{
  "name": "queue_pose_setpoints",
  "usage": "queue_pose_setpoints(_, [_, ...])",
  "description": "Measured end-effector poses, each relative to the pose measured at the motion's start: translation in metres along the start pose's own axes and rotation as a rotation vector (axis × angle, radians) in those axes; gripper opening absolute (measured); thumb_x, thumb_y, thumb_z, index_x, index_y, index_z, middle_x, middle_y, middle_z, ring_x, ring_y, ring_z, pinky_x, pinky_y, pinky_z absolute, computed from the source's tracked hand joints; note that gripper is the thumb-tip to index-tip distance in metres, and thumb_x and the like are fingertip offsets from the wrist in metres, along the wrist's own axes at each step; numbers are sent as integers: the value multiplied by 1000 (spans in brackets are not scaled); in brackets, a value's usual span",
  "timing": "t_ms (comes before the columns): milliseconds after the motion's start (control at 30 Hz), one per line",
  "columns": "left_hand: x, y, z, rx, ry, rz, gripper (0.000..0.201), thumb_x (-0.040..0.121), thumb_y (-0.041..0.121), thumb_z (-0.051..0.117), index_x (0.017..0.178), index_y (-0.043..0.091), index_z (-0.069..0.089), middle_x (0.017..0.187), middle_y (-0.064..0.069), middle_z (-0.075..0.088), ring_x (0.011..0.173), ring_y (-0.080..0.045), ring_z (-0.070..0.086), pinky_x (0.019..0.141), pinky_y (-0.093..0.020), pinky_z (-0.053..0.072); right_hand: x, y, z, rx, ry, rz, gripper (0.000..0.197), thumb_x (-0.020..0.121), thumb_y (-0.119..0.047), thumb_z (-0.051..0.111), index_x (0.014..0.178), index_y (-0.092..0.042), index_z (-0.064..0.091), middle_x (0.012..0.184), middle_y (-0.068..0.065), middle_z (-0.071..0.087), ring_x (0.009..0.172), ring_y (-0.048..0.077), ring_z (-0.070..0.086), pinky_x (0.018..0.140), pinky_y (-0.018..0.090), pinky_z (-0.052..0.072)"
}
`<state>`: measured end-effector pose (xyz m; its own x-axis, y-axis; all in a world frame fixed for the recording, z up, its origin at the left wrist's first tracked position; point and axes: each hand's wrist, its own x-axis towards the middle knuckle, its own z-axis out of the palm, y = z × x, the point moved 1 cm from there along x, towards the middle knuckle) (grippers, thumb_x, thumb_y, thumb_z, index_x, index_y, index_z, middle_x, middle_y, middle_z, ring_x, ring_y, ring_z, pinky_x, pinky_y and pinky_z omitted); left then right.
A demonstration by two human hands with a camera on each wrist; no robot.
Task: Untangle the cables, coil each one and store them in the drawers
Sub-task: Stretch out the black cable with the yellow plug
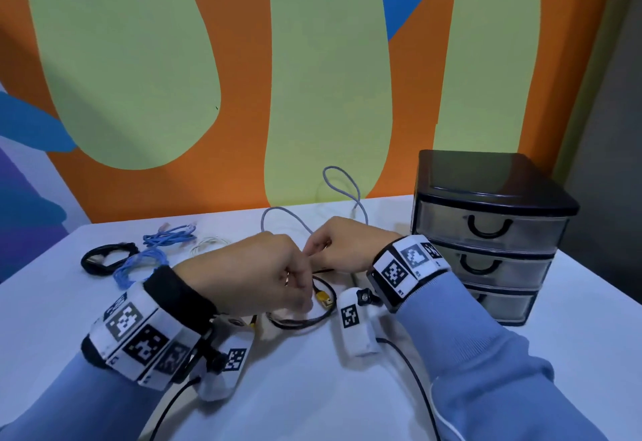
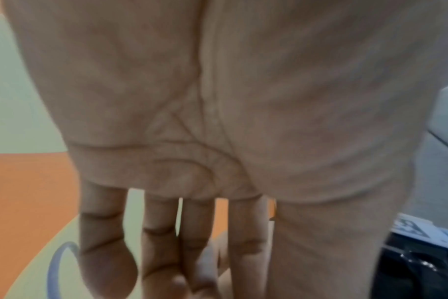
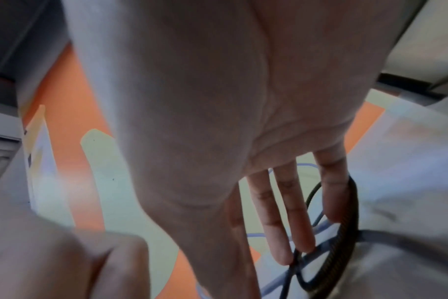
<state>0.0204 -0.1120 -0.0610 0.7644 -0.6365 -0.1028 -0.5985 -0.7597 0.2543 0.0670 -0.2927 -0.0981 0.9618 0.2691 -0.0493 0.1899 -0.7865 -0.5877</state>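
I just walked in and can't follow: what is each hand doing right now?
Left hand: fingers curled at the cables; whether it grips one cannot be told.
Right hand: pinching at the tangle; fingers touch the black cable; firm hold unclear.

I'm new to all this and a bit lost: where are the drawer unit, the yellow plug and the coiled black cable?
drawer unit (image 1: 486, 176): head view, on its black top.
yellow plug (image 1: 323, 298): head view, on the connector body.
coiled black cable (image 1: 91, 260): head view, on the coil's left bend.
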Motion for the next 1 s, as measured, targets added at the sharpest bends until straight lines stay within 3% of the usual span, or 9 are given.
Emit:
queue_pose_setpoints(67, [0, 3, 4, 36, -103, -18, 29, 80, 56, 84, 85, 28, 77, 75, 13, 72, 67, 0, 61, 61, -18, 47, -1, -1, -1, 18, -8, -9, 10, 94, -35, 72, 87, -33, 79, 82, -17, 71, 83, 5, 66, 79, 28, 54])
queue_pose_setpoints(233, [6, 13, 12, 177, -118, 50, 11, 83, 27, 77, 75, 25, 70, 68, 10, 65, 64, -4, 58, 57, -19, 45, -2, 6, 2, 13, -74, -13, 8, 89, -31, 75, 82, -33, 77, 70, -21, 68, 75, -1, 61, 75, 25, 49])
queue_pose_setpoints(300, [5, 13, 7, 172, -57, 47, 16, 78, 38, 71, 72, 24, 65, 66, 8, 63, 65, -7, 57, 57, -21, 43, 1, 11, 4, 22, -78, -8, 9, 88, -32, 74, 79, -34, 76, 73, -19, 68, 78, 5, 62, 79, 30, 52])
queue_pose_setpoints(400, [0, 12, -11, 69, 121, 60, 39, 67, 58, 60, 67, 19, 60, 59, 8, 61, 59, -8, 52, 53, -19, 37, 2, 16, 5, 31, -64, 0, 10, 90, -24, 70, 85, -29, 77, 58, -19, 64, 60, 1, 59, 60, 20, 47])
queue_pose_setpoints(467, [-4, 12, -28, -105, 207, 76, 25, 74, 43, 66, 70, 19, 61, 58, 11, 65, 54, -6, 54, 54, -24, 41, 3, 16, 4, 91, -58, 34, 22, 99, -21, 60, 84, -25, 75, 51, -18, 59, 45, -2, 51, 48, 14, 41])
queue_pose_setpoints(600, [1, 2, -73, -373, 381, 133, 11, 92, 14, 64, 89, 21, 72, 64, 2, 68, 59, -14, 54, 63, -33, 43, 4, 5, 3, 255, -44, 103, 60, 108, -60, 30, 95, -19, 72, 70, -4, 56, 64, 18, 47, 69, 33, 39])
queue_pose_setpoints(733, [16, 4, -114, -622, 573, 156, 21, 103, 5, 57, 106, 12, 77, 71, -4, 45, 61, -14, 40, 63, -26, 50, 1, -6, -1, 204, 132, -7, 80, 99, -72, -2, 74, -17, 50, 69, 1, 44, 65, 19, 41, 76, 36, 36])
queue_pose_setpoints(867, [21, 13, -149, -622, 722, 208, 21, 109, 9, 53, 114, 8, 74, 73, -5, 42, 50, -13, 31, 43, -20, 27, 3, 0, -5, 436, 450, -91, 75, 88, -85, 6, 69, -15, 26, 59, 4, 25, 57, 21, 26, 61, 35, 24])
queue_pose_setpoints(1000, [7, 23, -188, -313, 969, 228, 21, 106, 17, 57, 113, 16, 78, 76, -4, 55, 52, -14, 40, 45, -23, 30, 5, 3, -5, 454, 590, -142, 66, 99, -73, 22, 65, -17, 24, 60, 2, 24, 60, 17, 26, 59, 33, 23])
